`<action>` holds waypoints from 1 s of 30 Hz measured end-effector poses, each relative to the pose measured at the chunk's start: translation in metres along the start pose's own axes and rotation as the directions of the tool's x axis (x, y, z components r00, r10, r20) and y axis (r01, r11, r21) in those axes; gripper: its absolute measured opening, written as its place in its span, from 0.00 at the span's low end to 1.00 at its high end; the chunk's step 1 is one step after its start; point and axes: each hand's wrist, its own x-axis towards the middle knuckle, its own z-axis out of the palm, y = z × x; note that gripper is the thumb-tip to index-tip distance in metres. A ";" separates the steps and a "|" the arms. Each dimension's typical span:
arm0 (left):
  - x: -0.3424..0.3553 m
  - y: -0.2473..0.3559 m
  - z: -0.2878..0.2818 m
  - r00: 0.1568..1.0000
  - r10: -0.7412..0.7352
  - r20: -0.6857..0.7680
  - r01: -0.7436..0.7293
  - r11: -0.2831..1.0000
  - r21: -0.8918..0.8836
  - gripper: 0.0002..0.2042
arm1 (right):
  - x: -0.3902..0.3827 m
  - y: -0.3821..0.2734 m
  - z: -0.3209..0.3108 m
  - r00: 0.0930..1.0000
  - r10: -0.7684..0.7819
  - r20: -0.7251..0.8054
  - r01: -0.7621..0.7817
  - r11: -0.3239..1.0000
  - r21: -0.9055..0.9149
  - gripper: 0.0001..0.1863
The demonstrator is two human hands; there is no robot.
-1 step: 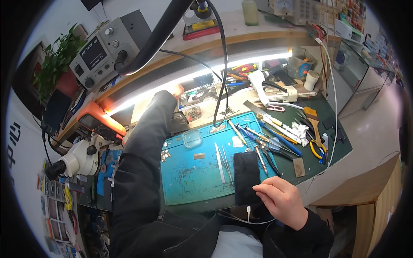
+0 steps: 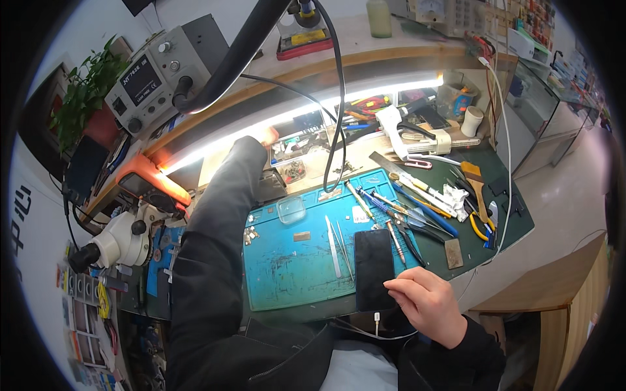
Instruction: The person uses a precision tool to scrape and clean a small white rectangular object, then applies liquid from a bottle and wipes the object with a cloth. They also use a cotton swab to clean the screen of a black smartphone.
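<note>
A black smartphone [image 2: 373, 264] with a dark screen lies at the front right of the blue work mat [image 2: 280, 280]. At its lower right edge is my right hand [image 2: 427, 303], bent fingers and thumb closed on that edge. My left arm stretches far forward across the mat's left side. My left hand [image 2: 267, 135] is at the back under the bright light strip, beside a tray of small parts [image 2: 287, 150]; glare and the sleeve hide its fingers. White tweezers [image 2: 333, 247] and a clear plastic box [image 2: 291, 210] lie on the mat.
Screwdrivers, pliers [image 2: 479, 228] and a brush [image 2: 475, 176] crowd the right side. A white glue gun [image 2: 392, 130] lies behind them. A microscope [image 2: 117, 244] and orange multimeter [image 2: 153, 182] stand left. A black cable [image 2: 342, 98] hangs over the back. A white plug [image 2: 377, 319] is below the phone.
</note>
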 end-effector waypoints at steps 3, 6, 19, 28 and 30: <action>0.006 -0.010 -0.002 1.000 -0.002 -0.024 0.000 0.996 -0.086 0.18 | -0.001 0.005 0.001 1.000 0.006 -0.001 -0.006 1.000 -0.003 0.10; -0.005 0.001 -0.009 0.994 0.095 -0.047 -0.098 0.993 -0.062 0.19 | 0.001 0.003 0.002 1.000 0.008 0.002 -0.008 1.000 -0.017 0.10; -0.298 0.016 -0.047 0.900 0.425 -0.099 -0.436 0.865 -0.249 0.11 | 0.015 -0.026 0.027 0.997 -0.024 0.073 0.024 1.000 -0.003 0.10; -0.317 -0.070 0.036 0.806 0.441 -0.395 -0.376 0.897 0.233 0.09 | 0.043 -0.054 0.063 0.955 -0.240 0.175 0.240 0.971 0.023 0.08; -0.306 -0.070 0.043 0.773 0.484 -0.410 -0.384 0.871 0.305 0.09 | 0.041 -0.057 0.064 0.955 -0.238 0.177 0.242 0.970 0.000 0.08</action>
